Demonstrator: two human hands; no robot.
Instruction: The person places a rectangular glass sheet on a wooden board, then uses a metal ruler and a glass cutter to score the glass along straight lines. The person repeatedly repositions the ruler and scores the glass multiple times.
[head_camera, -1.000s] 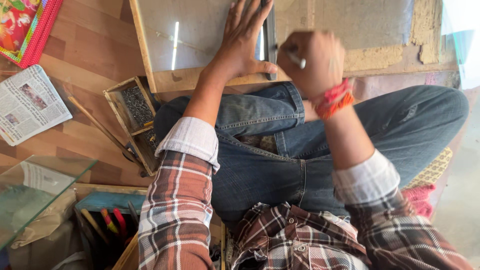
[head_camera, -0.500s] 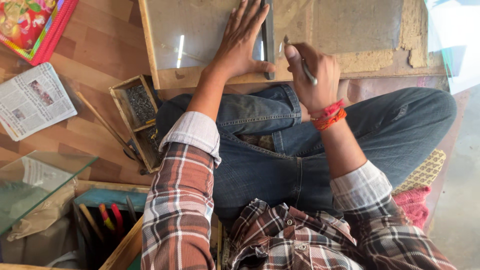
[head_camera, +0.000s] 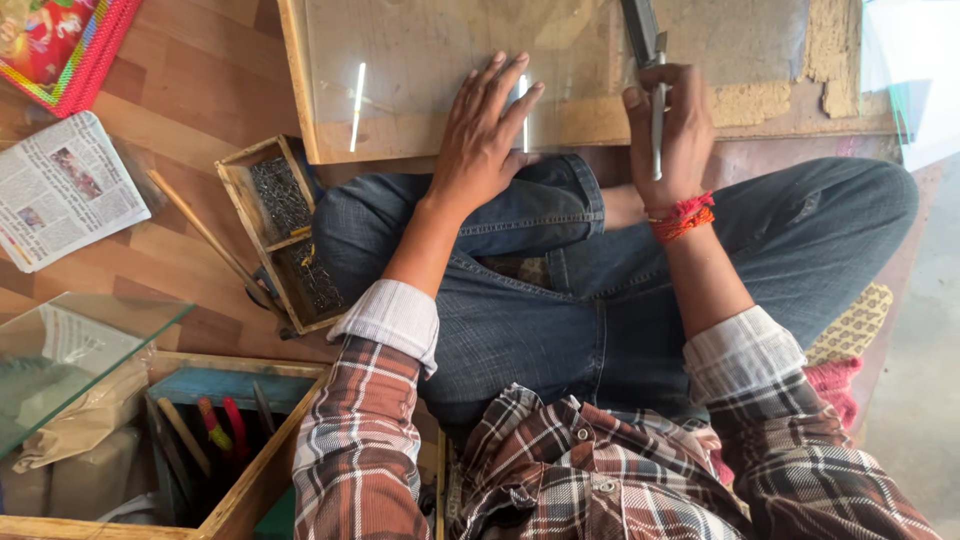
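Fingers of the left hand (head_camera: 485, 140) lie spread and flat on the glass sheet (head_camera: 420, 60), holding nothing. Fingers of the right hand (head_camera: 675, 130) are closed around a thin metal tool (head_camera: 657, 125), beside a dark ruler (head_camera: 640, 30) on the glass. The sheet rests on a wooden board (head_camera: 300, 90) before the knees. A small wooden box (head_camera: 285, 230) holds dark nails in two compartments. The tool's tip is hard to see.

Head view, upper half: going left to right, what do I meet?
Folded newspaper → wooden box of small nails → left hand flat on the glass sheet → right hand holding a slim metal tool.
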